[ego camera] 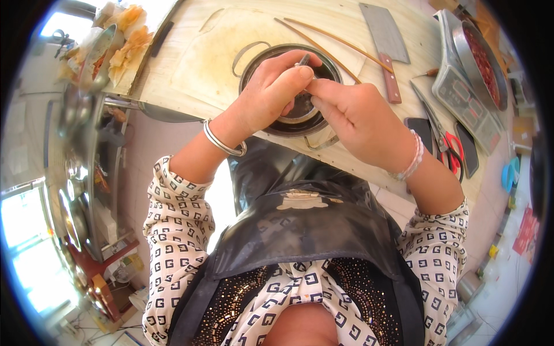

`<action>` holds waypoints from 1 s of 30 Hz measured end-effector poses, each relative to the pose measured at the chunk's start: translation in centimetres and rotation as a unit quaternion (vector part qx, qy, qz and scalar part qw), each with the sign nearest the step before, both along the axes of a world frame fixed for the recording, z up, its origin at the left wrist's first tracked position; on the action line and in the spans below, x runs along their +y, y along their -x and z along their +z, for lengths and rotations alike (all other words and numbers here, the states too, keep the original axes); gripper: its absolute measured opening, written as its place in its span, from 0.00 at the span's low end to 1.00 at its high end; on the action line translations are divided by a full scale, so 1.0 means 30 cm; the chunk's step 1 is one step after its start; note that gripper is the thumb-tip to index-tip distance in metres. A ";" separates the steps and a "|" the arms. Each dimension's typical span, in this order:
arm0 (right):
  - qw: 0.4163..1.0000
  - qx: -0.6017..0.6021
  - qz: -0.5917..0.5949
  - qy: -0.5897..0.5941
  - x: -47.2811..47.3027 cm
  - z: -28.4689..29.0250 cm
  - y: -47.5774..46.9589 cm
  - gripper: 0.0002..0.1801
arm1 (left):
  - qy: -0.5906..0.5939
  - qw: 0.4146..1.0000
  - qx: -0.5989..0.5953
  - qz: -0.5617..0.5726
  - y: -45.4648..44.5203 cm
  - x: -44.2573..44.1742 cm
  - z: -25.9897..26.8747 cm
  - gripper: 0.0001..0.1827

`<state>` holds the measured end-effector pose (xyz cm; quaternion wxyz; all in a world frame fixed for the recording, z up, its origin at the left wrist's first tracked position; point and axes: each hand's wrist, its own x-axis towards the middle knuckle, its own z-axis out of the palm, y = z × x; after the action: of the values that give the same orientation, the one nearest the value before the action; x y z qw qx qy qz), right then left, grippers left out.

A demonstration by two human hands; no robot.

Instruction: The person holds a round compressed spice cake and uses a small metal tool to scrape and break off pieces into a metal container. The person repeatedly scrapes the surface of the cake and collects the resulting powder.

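My left hand (277, 86) is closed around a small dark object (304, 59), whose tip sticks out above the thumb; what it is I cannot tell. Touching it from the right, my right hand (352, 116) has thumb and forefinger pinched at the left fingertips; whether something lies in that pinch is hidden. Both hands are above a round metal pot (294, 129) with loop handles, dark inside. Behind it, a pair of wooden chopsticks (342, 41) rests on the pale board (207, 56). A cleaver (387, 39) with a wooden handle lies to the right.
On the right are red-and-black-handled scissors (437, 125), a small wooden-handled tool (430, 72), two dark flat phone-like objects (420, 129), and a digital scale (458, 95) bearing a metal bowl (500, 93) of red pieces. A metal bowl (106, 43) stands at the upper left.
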<state>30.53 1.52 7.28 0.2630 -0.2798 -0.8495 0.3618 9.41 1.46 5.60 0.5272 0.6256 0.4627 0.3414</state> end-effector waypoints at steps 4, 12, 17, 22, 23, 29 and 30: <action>1.000 0.009 0.000 0.011 0.000 -0.005 -0.015 0.19 | 0.062 0.996 -0.067 0.001 0.012 -0.003 0.006 0.35; 0.989 -0.018 -0.042 -0.138 -0.007 -0.014 0.000 0.20 | 0.233 0.904 -0.353 -0.068 0.017 0.007 0.011 0.42; 0.976 -0.035 -0.068 -0.203 -0.009 -0.025 0.020 0.21 | 0.261 0.889 -0.373 -0.053 0.007 -0.002 0.005 0.41; 0.975 -0.046 -0.070 -0.205 -0.011 -0.017 0.015 0.21 | 0.263 0.886 -0.379 -0.050 0.002 -0.003 0.000 0.40; 0.975 -0.048 -0.070 -0.207 -0.011 -0.017 0.014 0.20 | 0.256 0.892 -0.369 -0.048 0.000 -0.003 0.000 0.39; 0.972 -0.056 -0.037 -0.226 -0.021 -0.005 0.000 0.19 | 0.099 0.976 -0.193 -0.014 -0.011 -0.014 0.002 0.33; 0.977 -0.046 -0.034 -0.205 -0.022 -0.008 0.000 0.19 | 0.050 0.988 -0.143 -0.015 -0.012 -0.010 -0.008 0.31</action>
<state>30.55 0.87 7.06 0.2875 -0.2651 -0.9067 0.1580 9.77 1.17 5.35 0.6234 0.5500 0.3900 0.3960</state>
